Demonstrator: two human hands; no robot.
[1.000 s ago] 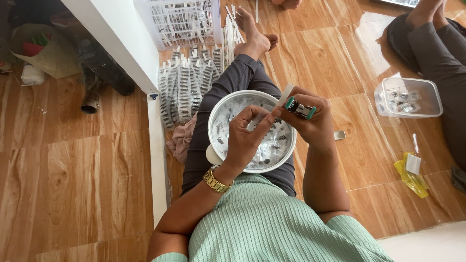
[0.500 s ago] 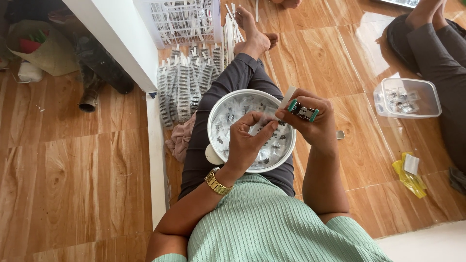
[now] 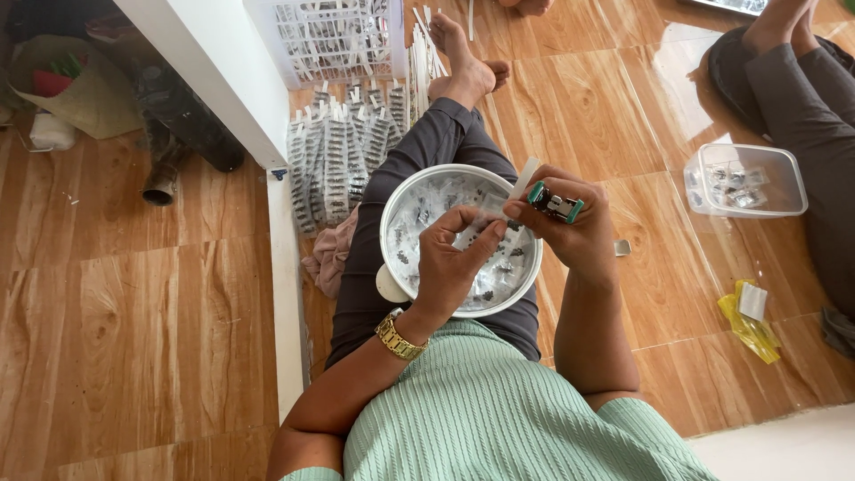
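Wooden-plank floor (image 3: 134,338), far left edge: a crumpled beige paper bag (image 3: 85,93) with red and green contents, a small white tub beside it.

Left of centre: a white vertical panel (image 3: 214,80), and past it rows of small clear plastic packets with dark contents (image 3: 343,156) laid flat on the floor, below a white plastic lattice basket (image 3: 334,36) holding more of the same.

Centre, on the seated person's lap: a round white-rimmed bowl (image 3: 387,236) filled with loose clear packets.

Left hand (image 3: 450,263), gold-coloured wristwatch (image 3: 398,337) on the wrist: fingers pinched narrow on one small clear packet (image 3: 481,214), held above the bowl.

Right hand (image 3: 570,227): closed around a small green-and-silver lighter-shaped tool (image 3: 554,204), and touching the same packet's upper end, where a white strip sticks up.

Right: a small metal piece on the floor, then a clear rectangular plastic tub (image 3: 746,181) holding a few packets, near another person's grey trouser leg (image 3: 824,134). Lower right: yellow and white wrappers (image 3: 751,316).

Risk, as judged: the packet is thin and gripped only at its ends, so a loosened pinch could drop it back among identical packets. The tool sits close to the fingertips; if it gives heat, a finger or the packet's body could be scorched. The bowl rests on a sloping thigh and a shifted leg could tip it.
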